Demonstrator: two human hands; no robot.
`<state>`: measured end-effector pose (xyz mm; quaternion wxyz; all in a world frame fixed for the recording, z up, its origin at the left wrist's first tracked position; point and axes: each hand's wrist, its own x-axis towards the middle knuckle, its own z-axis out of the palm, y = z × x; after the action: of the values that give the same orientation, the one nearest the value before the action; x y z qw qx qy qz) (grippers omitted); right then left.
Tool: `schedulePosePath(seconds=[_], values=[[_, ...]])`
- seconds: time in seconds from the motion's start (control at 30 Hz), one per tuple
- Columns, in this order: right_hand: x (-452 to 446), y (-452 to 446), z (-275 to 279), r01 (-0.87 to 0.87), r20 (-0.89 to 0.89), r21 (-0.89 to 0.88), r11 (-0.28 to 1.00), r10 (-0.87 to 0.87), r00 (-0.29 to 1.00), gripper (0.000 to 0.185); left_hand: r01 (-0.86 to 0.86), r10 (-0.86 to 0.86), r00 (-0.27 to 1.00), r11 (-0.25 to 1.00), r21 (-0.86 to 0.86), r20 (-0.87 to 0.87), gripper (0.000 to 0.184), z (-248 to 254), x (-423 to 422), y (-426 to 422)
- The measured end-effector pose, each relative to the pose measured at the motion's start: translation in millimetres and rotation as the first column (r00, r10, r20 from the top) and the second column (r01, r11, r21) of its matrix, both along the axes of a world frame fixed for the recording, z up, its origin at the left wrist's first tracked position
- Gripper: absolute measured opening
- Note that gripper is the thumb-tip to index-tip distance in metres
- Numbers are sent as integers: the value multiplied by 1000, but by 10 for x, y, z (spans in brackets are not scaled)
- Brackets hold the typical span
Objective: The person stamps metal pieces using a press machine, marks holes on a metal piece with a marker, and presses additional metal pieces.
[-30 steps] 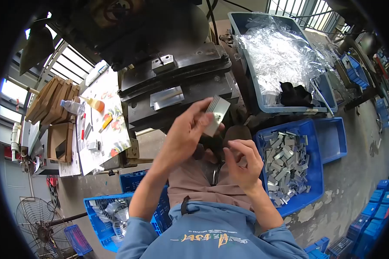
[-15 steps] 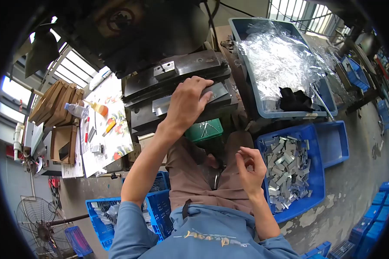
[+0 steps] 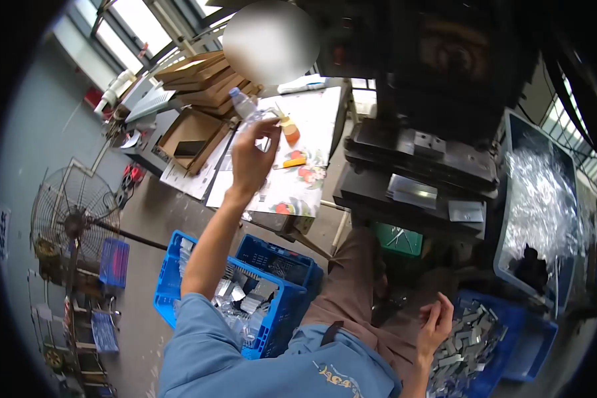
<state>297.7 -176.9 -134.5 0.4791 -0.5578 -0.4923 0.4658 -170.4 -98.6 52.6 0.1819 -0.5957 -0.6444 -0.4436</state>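
My left hand (image 3: 251, 159) is raised over the table at the left, fingers curved and apart with nothing visible in them. Its fingertips appear beside the squeeze bottle of orange liquid (image 3: 290, 131); whether they touch it I cannot tell. A clear plastic bottle (image 3: 243, 103) lies just behind the hand. Above my right thigh, my right hand (image 3: 436, 323) hangs with loosely bent fingers, seemingly holding nothing. On the machine's dark lower block lie a shiny metal piece (image 3: 412, 192) and a smaller flat metal plate (image 3: 466, 211).
Blue crates (image 3: 272, 325) with metal parts stand at my left. A blue bin (image 3: 487, 371) of small metal pieces is at my right. Behind it is a tub (image 3: 501, 259) with clear plastic film. A yellow cutter (image 3: 294, 162) lies on the flowered tabletop (image 3: 312, 192). A fan (image 3: 73, 219) stands far left.
My left hand has left the metal plate on the machine and swung left over the table. The view has turned left. My right hand stays near my lap, its fingers a little straighter.
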Motion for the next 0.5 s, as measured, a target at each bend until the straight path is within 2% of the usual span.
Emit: schedulePosePath(seconds=[0.07, 0.13, 0.17, 0.3, 0.33, 0.37, 0.4, 0.43, 0.47, 0.5], values=[[-7, -25, -138, -44, 9, 18, 999, 44, 999, 21, -168, 188, 962, 979, -112, 200, 23, -41, -613, -69], [-62, -18, -142, -76, 26, 28, 997, 76, 997, 21, -320, 367, 920, 904, -283, 135, 29, -233, -1235, -133], [-95, -27, -90, -95, 63, -3, 995, 95, 993, 21, -343, 412, 903, 864, -367, 125, 33, -412, -1556, -133], [-263, 45, -16, -169, 145, -6, 986, 168, 975, 19, -440, 525, 851, 718, -539, 4, 37, -936, -2208, 4], [-294, 49, 42, -189, 181, 4, 982, 185, 966, 19, -505, 558, 826, 673, -541, -77, 40, -1158, -2430, 70], [-384, 72, 157, -216, 207, 32, 976, 205, 957, 18, -506, 568, 813, 579, -639, -129, 39, -1335, -2651, 116], [-448, 82, 239, -213, 200, -17, 977, 212, 957, 17, -472, 560, 815, 496, -729, -148, 38, -1281, -2592, 105], [-523, 101, 292, -223, 205, 12, 975, 216, 954, 17, -436, 515, 855, 642, -630, -66, 37, -1477, -2791, 85], [-567, 118, 390, -265, 240, 17, 964, 253, 937, 17, -390, 408, 906, 699, -599, -114, 37, -1598, -3029, 71], [-584, 122, 316, -282, 204, 21, 959, 272, 940, 18, -385, 427, 898, 643, -662, -108, 38, -1553, -3090, 79]])
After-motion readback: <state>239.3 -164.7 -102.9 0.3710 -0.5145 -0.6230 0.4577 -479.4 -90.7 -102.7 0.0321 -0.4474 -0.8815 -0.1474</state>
